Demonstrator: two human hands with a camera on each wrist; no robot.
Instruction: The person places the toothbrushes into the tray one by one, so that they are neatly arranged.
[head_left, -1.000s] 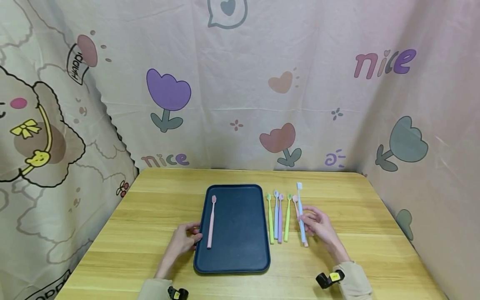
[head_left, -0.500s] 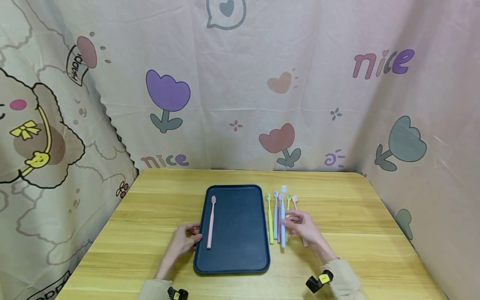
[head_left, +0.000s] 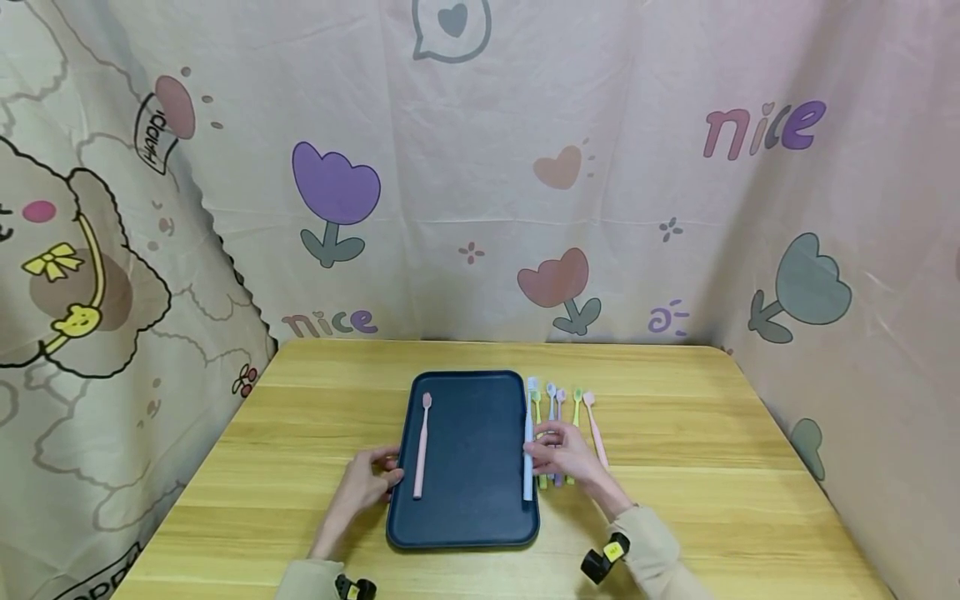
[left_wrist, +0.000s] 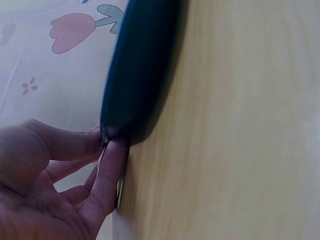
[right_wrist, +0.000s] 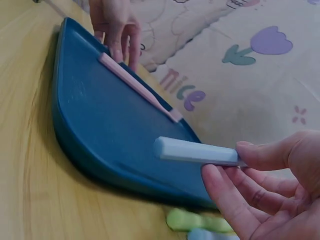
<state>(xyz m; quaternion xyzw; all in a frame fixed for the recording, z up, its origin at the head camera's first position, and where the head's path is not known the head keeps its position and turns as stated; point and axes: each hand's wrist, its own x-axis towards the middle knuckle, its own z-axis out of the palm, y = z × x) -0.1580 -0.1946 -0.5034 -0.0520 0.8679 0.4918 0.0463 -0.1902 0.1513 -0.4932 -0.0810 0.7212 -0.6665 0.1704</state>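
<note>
A dark blue tray (head_left: 472, 467) lies on the table with a pink toothbrush (head_left: 422, 458) along its left side. At the tray's left edge, my left hand (head_left: 365, 480) pinches the rim between thumb and fingers, seen close in the left wrist view. My right hand (head_left: 567, 456) holds a light blue toothbrush (head_left: 528, 477) between thumb and fingertips, over the tray's right edge. Its handle end (right_wrist: 195, 151) points out over the tray in the right wrist view. Several other toothbrushes, partly hidden by the right hand, lie right of the tray, including a pink toothbrush (head_left: 596, 432).
The wooden table (head_left: 697, 433) extends to both sides of the tray. A patterned curtain (head_left: 450, 167) hangs behind it and along the sides. Beside the tray, the green toothbrush (right_wrist: 195, 220) lies close to its wall.
My right hand has carried the light blue toothbrush leftward, from above the row of toothbrushes to the tray's right edge. The left hand and tray stay in place.
</note>
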